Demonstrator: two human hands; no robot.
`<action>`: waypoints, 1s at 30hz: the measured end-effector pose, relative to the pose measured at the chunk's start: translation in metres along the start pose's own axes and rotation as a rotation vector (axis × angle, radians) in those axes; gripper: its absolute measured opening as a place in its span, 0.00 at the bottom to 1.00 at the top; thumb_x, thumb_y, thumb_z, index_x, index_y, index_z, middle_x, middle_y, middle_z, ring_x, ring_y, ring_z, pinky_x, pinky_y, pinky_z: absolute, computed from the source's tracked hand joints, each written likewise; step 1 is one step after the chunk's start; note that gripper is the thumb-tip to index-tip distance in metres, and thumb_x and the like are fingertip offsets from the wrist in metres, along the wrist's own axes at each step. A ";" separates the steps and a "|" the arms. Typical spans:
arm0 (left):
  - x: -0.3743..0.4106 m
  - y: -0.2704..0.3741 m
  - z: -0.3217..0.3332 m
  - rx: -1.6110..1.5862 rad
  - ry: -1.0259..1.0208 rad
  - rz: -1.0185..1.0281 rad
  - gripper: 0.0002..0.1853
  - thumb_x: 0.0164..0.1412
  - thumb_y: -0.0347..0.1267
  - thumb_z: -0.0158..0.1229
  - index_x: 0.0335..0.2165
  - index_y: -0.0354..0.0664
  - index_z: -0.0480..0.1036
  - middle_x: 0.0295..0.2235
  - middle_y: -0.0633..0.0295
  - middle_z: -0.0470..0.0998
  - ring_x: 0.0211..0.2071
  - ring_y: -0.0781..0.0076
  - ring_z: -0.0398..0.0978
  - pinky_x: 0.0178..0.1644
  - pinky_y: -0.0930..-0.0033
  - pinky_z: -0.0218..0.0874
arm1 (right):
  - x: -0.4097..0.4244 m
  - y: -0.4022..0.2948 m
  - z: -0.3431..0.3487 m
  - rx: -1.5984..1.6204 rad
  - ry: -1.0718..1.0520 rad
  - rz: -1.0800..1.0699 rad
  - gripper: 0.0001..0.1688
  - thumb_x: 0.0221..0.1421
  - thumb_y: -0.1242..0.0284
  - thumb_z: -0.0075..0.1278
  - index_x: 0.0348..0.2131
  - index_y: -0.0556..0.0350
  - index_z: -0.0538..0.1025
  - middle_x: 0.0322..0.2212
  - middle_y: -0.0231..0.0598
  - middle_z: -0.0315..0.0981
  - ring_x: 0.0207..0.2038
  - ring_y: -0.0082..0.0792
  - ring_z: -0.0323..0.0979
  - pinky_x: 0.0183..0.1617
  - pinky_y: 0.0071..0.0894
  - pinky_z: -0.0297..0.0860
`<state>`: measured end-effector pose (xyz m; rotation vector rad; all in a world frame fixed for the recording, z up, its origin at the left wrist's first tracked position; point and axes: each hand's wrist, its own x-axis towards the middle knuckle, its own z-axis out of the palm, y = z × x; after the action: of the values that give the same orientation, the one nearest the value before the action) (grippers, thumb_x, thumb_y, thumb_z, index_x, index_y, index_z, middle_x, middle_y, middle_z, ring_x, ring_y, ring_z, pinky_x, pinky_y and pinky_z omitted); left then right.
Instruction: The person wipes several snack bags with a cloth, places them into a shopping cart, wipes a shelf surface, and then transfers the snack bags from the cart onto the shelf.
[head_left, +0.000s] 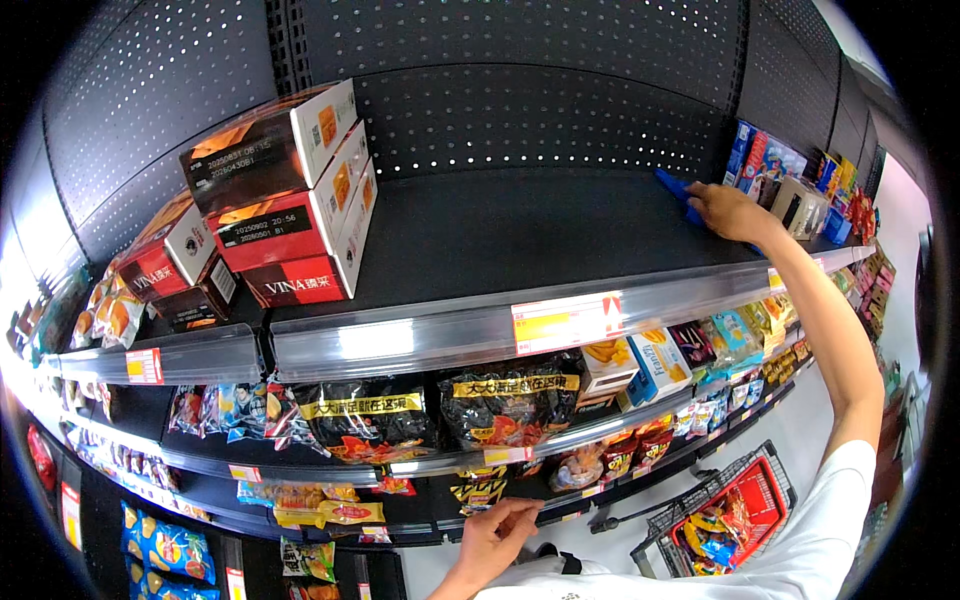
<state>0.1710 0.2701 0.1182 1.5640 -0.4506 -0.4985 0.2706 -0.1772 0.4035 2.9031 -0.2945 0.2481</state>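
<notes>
My right hand (729, 214) presses a blue cloth (691, 201) against the black top shelf (510, 232), near its right part. The cloth is partly hidden under the palm and fingers. Low in front of my body hangs my left hand (496, 536), its fingers bent with the tips close together and no object seen in them. To the left on the top shelf stands a stack of red and dark cartons (289, 232).
Right of the cloth stand snack boxes (799, 208). A clear price rail (450, 341) edges the shelf. Lower shelves hold black snack bags (510, 401) and boxed snacks (658, 364). A shopping cart (769, 517) with snack packets stands at lower right. A perforated panel (525, 112) backs the shelf.
</notes>
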 end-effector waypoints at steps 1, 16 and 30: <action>0.000 0.002 0.000 0.009 0.007 -0.003 0.10 0.63 0.27 0.55 0.41 0.35 0.78 0.28 0.62 0.79 0.28 0.81 0.78 0.28 0.80 0.66 | 0.017 -0.015 -0.003 -0.102 -0.048 -0.044 0.17 0.63 0.70 0.41 0.48 0.58 0.73 0.47 0.53 0.72 0.46 0.54 0.73 0.49 0.48 0.70; -0.017 -0.011 -0.009 -0.022 0.195 0.057 0.10 0.64 0.28 0.56 0.41 0.34 0.77 0.28 0.62 0.80 0.28 0.80 0.78 0.28 0.78 0.68 | 0.094 -0.324 -0.043 0.086 0.118 -0.540 0.18 0.56 0.71 0.47 0.45 0.61 0.77 0.42 0.56 0.77 0.46 0.52 0.76 0.48 0.44 0.72; -0.016 -0.004 -0.004 0.003 0.097 0.055 0.10 0.64 0.29 0.55 0.41 0.34 0.77 0.24 0.63 0.79 0.27 0.82 0.78 0.27 0.80 0.66 | 0.013 -0.102 -0.012 0.149 0.112 -0.318 0.24 0.66 0.70 0.39 0.60 0.49 0.66 0.57 0.49 0.64 0.59 0.46 0.64 0.65 0.41 0.59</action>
<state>0.1599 0.2830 0.1146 1.5670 -0.4185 -0.3783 0.3036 -0.0789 0.3978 3.0084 0.2122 0.3909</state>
